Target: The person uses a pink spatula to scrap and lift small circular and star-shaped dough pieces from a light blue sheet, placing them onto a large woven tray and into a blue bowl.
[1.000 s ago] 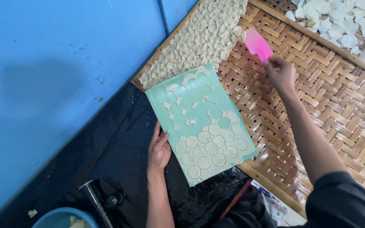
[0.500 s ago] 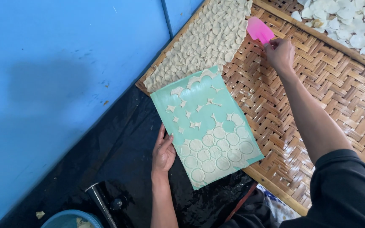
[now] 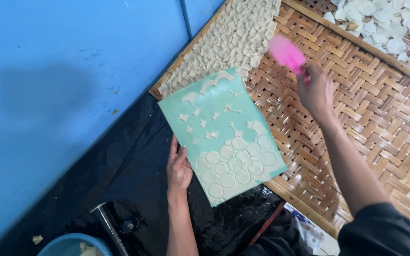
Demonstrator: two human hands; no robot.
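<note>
My left hand (image 3: 178,167) grips the near left edge of a mint-green board (image 3: 220,132). The board carries thin dough cut into round discs (image 3: 233,166) on its lower half and leftover scraps on its upper half. It rests tilted over the edge of a woven bamboo tray (image 3: 385,118). My right hand (image 3: 316,90) is raised above the tray, closed on a pink scraper (image 3: 286,53) that points toward the rows of dough pieces (image 3: 224,45) laid on the tray's far left part.
A blue wall (image 3: 62,85) fills the left. Black plastic sheet (image 3: 119,189) covers the floor beneath the board. A blue bowl (image 3: 74,244) and a dark metal rod (image 3: 107,225) lie at the bottom left. A second tray with white pieces (image 3: 380,23) sits at the top right.
My right hand has drawn the pink scraper back from the far rows toward the board. The left hand keeps its hold on the board's edge, and the view has shifted slightly.
</note>
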